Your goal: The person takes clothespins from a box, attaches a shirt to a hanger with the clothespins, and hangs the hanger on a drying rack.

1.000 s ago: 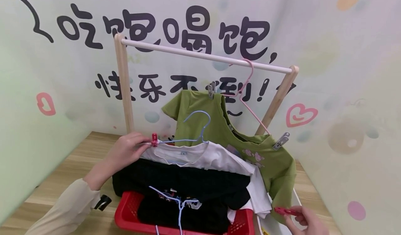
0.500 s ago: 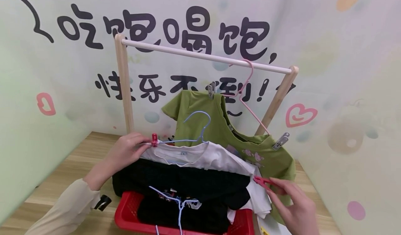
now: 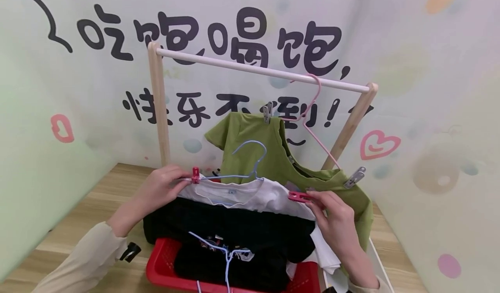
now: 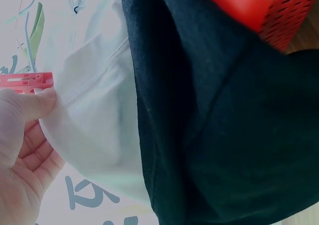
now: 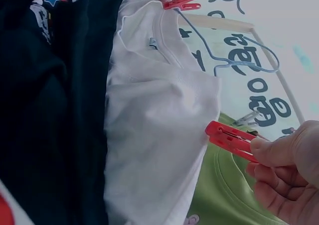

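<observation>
A white shirt (image 3: 273, 197) sits on a blue hanger (image 3: 266, 153), its upper part rising behind a black shirt (image 3: 234, 217). My left hand (image 3: 164, 186) pinches the white shirt's left shoulder, beside a red clothespin (image 3: 195, 176) clipped there. Between thumb and fingers, my right hand (image 3: 336, 219) holds another red clothespin (image 5: 232, 140). In the right wrist view, that clothespin's tip lies right at the shirt's upper edge, on the right shoulder. The hanger's right arm is hidden in the shirt.
Behind, a green shirt (image 3: 246, 149) hangs from a pink hanger (image 3: 322, 147) on the rack's white bar (image 3: 234, 64), with grey clips (image 3: 354, 178) at its shoulders. A red basket (image 3: 161, 265) below bears the black shirt and another blue hanger (image 3: 227, 269). A white container (image 3: 380, 262) stands at right.
My right hand has brought the red clothespin from the lower right up and leftward to the white shirt's right shoulder. My left hand keeps its pinch. The head view has shifted slightly.
</observation>
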Demonstrator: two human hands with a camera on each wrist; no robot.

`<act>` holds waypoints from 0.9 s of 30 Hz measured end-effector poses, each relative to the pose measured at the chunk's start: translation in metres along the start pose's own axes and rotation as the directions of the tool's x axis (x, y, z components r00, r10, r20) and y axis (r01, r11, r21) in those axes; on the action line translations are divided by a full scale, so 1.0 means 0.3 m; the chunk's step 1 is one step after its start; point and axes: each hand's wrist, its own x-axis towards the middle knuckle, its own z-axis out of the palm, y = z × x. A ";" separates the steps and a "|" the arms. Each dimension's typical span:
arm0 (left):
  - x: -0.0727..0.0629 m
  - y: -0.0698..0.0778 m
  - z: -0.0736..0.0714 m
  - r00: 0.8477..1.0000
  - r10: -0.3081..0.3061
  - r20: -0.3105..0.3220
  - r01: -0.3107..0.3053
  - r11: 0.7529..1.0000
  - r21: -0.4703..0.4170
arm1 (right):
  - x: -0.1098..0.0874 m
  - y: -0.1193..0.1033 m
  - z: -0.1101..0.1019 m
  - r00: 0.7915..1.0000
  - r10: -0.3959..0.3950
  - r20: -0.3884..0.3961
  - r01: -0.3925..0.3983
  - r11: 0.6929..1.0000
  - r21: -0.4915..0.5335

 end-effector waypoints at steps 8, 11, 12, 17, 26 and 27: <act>-0.003 -0.009 0.005 1.000 0.016 -0.012 -0.016 1.000 -0.006 | 0.034 -0.004 0.008 0.999 -0.030 0.014 0.030 0.999 -0.029; -0.003 -0.009 0.006 0.999 0.025 -0.021 -0.025 1.000 -0.003 | 0.043 -0.004 0.008 0.999 -0.035 0.041 0.036 0.999 -0.032; -0.003 -0.009 0.007 0.999 0.029 -0.024 -0.030 1.000 -0.002 | 0.046 -0.004 0.008 0.998 -0.035 0.050 0.037 0.999 -0.035; -0.003 -0.008 0.005 0.999 0.045 -0.030 -0.045 0.999 -0.006 | 0.065 -0.004 0.014 0.995 -0.048 0.082 0.052 0.997 -0.051; -0.005 -0.002 0.000 0.999 0.050 -0.019 -0.051 0.998 -0.033 | 0.084 -0.007 0.025 0.978 -0.012 0.207 0.026 0.998 -0.063; -0.005 -0.002 0.000 0.999 0.051 -0.017 -0.051 0.998 -0.036 | 0.083 -0.007 0.027 0.976 -0.012 0.216 0.026 0.998 -0.064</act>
